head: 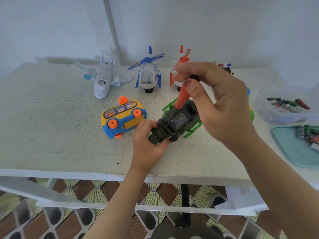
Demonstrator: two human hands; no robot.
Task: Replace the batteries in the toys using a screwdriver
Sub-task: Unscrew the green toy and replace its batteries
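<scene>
Both bare forearms reach forward from the bottom edge. The left hand (146,144) lies low, palm turned inward, fingers curled round the near end of a dark green toy (172,125), thumb on top. The right hand (219,100) is raised above it, wrist bent, thumb and fingertips pinching the top of an orange-handled screwdriver (183,97); its tip seems to meet the toy's underside, though the contact is hidden.

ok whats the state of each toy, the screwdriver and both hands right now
dark green toy: upside down, steadied by left hand
screwdriver: upright on its underside, held by right hand
bus: on its side
white plane: upright, untouched
blue helicopter: upright, untouched
red helicopter: partly hidden
</scene>
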